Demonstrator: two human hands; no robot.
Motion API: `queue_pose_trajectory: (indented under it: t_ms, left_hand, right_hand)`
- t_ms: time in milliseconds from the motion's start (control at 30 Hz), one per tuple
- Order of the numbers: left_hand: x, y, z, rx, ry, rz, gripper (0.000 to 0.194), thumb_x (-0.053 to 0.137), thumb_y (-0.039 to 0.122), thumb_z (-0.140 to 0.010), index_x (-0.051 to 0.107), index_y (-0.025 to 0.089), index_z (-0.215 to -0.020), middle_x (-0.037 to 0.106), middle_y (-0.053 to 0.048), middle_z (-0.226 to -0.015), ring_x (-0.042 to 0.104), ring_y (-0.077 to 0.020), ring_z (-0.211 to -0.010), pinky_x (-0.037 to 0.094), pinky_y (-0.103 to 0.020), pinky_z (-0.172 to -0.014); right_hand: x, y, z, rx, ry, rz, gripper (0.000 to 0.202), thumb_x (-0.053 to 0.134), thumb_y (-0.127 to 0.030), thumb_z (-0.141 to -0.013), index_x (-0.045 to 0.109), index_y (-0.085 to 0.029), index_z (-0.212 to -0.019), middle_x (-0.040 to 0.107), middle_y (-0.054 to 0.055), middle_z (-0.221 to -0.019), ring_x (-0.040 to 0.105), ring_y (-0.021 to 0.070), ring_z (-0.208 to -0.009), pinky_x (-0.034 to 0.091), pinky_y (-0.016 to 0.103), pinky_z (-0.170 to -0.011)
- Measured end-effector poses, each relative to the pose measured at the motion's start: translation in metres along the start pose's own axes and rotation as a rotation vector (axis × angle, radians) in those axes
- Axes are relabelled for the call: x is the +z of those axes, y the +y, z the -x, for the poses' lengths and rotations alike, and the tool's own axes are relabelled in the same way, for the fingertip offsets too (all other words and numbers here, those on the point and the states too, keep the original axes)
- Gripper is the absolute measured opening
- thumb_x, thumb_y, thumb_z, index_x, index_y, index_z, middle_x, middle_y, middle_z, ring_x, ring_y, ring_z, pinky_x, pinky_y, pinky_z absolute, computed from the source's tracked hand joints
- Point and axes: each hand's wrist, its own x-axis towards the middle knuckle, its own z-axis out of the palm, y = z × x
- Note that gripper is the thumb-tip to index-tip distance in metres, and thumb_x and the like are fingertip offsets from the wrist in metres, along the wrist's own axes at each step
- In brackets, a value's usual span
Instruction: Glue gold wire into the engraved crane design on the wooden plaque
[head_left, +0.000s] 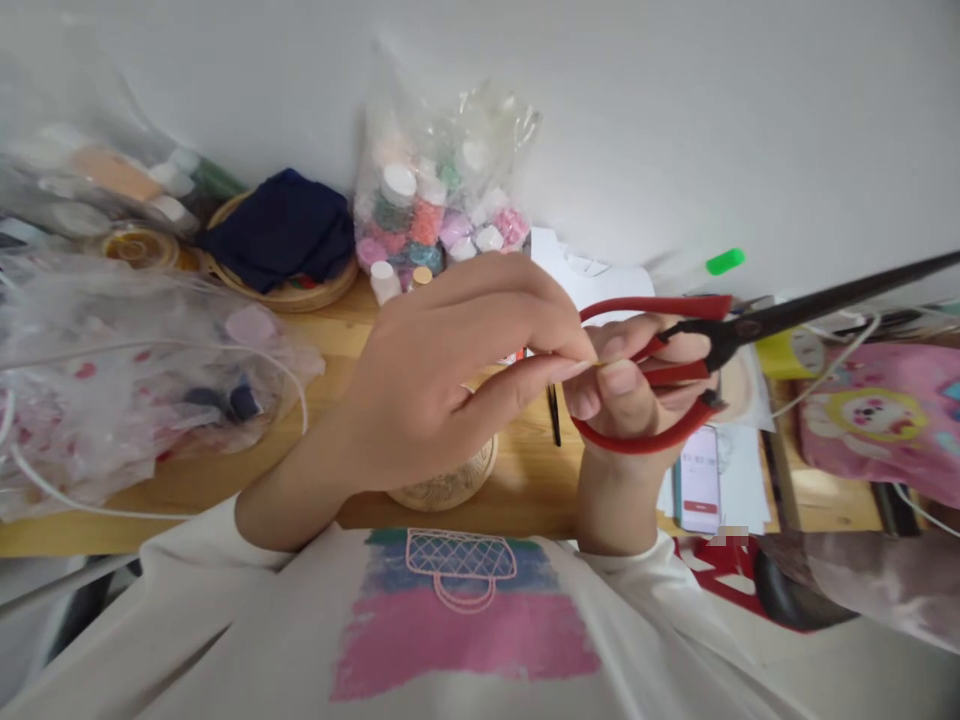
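Observation:
My left hand (442, 370) is raised over the desk, thumb and forefinger pinched together. Their tips meet the thumb and finger of my right hand (626, 385), and whatever lies between them is too small and thin to name. Red-handled scissors (765, 322) hang on my right hand, the loops around its fingers and the dark blades pointing to the far right. Below my left hand sits a round, pale object with a carved pattern (457, 478), partly hidden by that hand. A thin black tool (553, 415) lies on the desk between my hands.
A clear bag of small jars (442, 190) stands against the wall. Dark blue cloth (281, 230) fills a round basket at left, near a crumpled plastic bag (150, 370) and a white cable. On the right are a phone (699, 480), papers and a pink pouch (885, 415).

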Motion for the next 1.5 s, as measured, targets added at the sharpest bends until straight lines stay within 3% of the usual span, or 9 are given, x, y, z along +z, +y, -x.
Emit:
queue_pose_trajectory:
  t_ms: [67,200,400,667,1067,1233,1500]
  left_hand:
    - [-0.001,0.0,0.001,-0.026,-0.012,-0.011,0.018,0.055,0.009,-0.09,0.064,0.021,-0.082,0.068,0.004,-0.084,0.067,-0.0093,-0.085,0.055,-0.021,-0.077]
    - [-0.002,0.002,0.002,-0.081,-0.07,-0.003,0.022,0.048,0.01,-0.094,0.064,0.021,-0.085,0.067,0.005,-0.087,0.068,-0.0101,-0.086,0.056,-0.025,-0.079]
    - [-0.003,0.001,-0.001,-0.009,-0.05,0.062,0.018,0.056,0.004,-0.088,0.064,0.018,-0.081,0.068,0.001,-0.084,0.065,-0.0097,-0.084,0.055,-0.022,-0.08]
    - [-0.003,-0.006,0.001,0.075,-0.06,0.058,0.012,0.055,0.005,-0.09,0.063,0.014,-0.089,0.068,-0.004,-0.088,0.062,-0.0118,-0.086,0.053,-0.025,-0.079]
    - [-0.003,-0.002,0.001,0.061,-0.069,0.144,0.015,0.055,0.001,-0.088,0.061,0.015,-0.09,0.066,-0.004,-0.088,0.061,-0.0127,-0.085,0.052,-0.027,-0.078]
    - [-0.004,-0.001,-0.001,0.077,-0.112,0.161,0.015,0.055,0.001,-0.088,0.061,0.015,-0.09,0.066,-0.004,-0.086,0.061,-0.0122,-0.084,0.053,-0.026,-0.076]
    - [-0.005,0.001,0.003,0.093,-0.01,0.142,0.017,0.057,0.0,-0.085,0.062,0.014,-0.092,0.066,-0.004,-0.089,0.062,-0.0125,-0.084,0.054,-0.026,-0.076]
  right_hand:
    - [-0.001,0.001,-0.001,0.006,-0.006,0.037,0.017,0.07,-0.046,-0.083,0.061,-0.033,-0.078,0.054,-0.007,-0.056,0.046,0.009,-0.04,0.038,0.028,-0.041]
    - [-0.002,0.004,-0.001,-0.057,-0.038,-0.059,0.008,0.071,-0.037,-0.084,0.064,-0.037,-0.085,0.057,-0.009,-0.058,0.043,0.0085,-0.038,0.038,0.027,-0.04]
    - [0.0,0.002,0.0,0.02,0.006,-0.012,0.017,0.073,-0.046,-0.08,0.064,-0.033,-0.074,0.054,-0.006,-0.054,0.046,0.0117,-0.039,0.041,0.03,-0.039]
    - [-0.002,-0.002,-0.003,0.051,-0.049,-0.175,0.015,0.077,-0.033,-0.078,0.064,-0.027,-0.072,0.054,-0.007,-0.051,0.047,0.0093,-0.039,0.043,0.027,-0.04]
    - [-0.006,0.0,-0.002,0.032,-0.118,-0.181,0.023,0.073,-0.04,-0.08,0.058,-0.026,-0.07,0.052,-0.008,-0.047,0.045,0.0085,-0.035,0.043,0.025,-0.04]
    - [-0.009,-0.001,0.0,0.031,-0.164,-0.239,0.016,0.074,-0.034,-0.081,0.062,-0.026,-0.075,0.054,-0.008,-0.05,0.048,0.0082,-0.037,0.046,0.025,-0.042]
    - [-0.01,0.005,0.0,-0.059,-0.16,-0.286,0.011,0.072,-0.033,-0.083,0.064,-0.025,-0.081,0.052,-0.007,-0.052,0.045,0.0082,-0.039,0.042,0.025,-0.043]
